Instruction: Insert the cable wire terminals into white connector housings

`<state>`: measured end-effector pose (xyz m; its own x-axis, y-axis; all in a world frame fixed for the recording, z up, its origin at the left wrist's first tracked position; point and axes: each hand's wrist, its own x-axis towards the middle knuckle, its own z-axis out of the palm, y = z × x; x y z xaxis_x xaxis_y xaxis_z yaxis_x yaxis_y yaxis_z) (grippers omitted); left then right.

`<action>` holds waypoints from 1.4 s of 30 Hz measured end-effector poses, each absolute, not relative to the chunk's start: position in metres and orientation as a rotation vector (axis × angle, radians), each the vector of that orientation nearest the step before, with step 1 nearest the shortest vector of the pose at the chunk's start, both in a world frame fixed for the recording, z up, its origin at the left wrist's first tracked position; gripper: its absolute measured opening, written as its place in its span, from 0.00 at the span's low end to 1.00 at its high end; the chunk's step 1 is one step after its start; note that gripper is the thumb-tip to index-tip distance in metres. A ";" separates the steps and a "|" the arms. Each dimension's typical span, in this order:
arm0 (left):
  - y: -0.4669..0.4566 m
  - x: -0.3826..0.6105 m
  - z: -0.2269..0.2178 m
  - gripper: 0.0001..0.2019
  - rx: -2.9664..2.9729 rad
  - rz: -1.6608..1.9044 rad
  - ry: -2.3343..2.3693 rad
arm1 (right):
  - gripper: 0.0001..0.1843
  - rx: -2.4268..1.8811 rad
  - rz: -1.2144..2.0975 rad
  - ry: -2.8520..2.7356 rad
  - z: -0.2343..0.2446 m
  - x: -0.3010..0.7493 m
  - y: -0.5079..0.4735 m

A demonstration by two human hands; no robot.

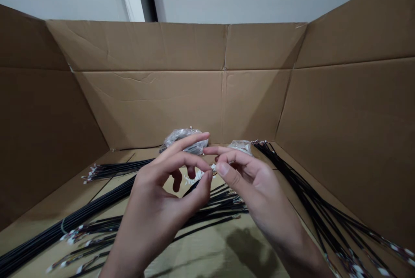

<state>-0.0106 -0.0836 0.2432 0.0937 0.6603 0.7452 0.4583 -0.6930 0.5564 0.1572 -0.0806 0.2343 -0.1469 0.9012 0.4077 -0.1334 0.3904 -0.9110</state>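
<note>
In the middle of the head view my two hands meet, both pinching. My left hand [162, 196] has thumb and index finger closed at the thin wire end of a black cable [192, 188]; much of that cable is hidden by the hand. A small white connector [213, 167] shows at the fingertips of my right hand [256, 178], whose thumb and index finger are closed on it. Below and behind the hands, several black cables [217, 222] lie with bare coloured wire ends pointing right. Loose white connectors [193, 177] lie in a small pile behind my left fingers.
Cardboard walls [168, 100] enclose the work surface on three sides. Clear plastic bags [184, 137] stand at the back. A tied cable bundle [81, 211] and cables with white connectors [106, 170] lie left. Another long cable bundle [298, 178] runs along the right.
</note>
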 end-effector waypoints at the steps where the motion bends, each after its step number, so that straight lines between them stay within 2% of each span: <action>1: -0.084 -0.010 0.244 0.06 2.155 1.631 1.140 | 0.12 -0.744 1.055 -1.436 0.234 0.158 -0.080; 16: -0.087 -0.006 0.242 0.05 2.028 1.546 1.172 | 0.05 -0.530 1.524 -1.128 0.221 0.150 -0.069; 24: -0.083 -0.011 0.244 0.04 2.083 1.540 1.206 | 0.06 -0.522 1.510 -1.214 0.219 0.150 -0.058; 30: -0.081 -0.017 0.238 0.04 2.083 1.556 1.161 | 0.09 -0.657 1.284 -1.481 0.228 0.164 -0.058; 36: -0.083 -0.015 0.239 0.03 2.095 1.571 1.182 | 0.12 -0.691 1.194 -1.556 0.233 0.170 -0.061; 42: -0.088 -0.014 0.243 0.05 2.038 1.510 1.272 | 0.07 -0.586 1.404 -1.428 0.227 0.165 -0.057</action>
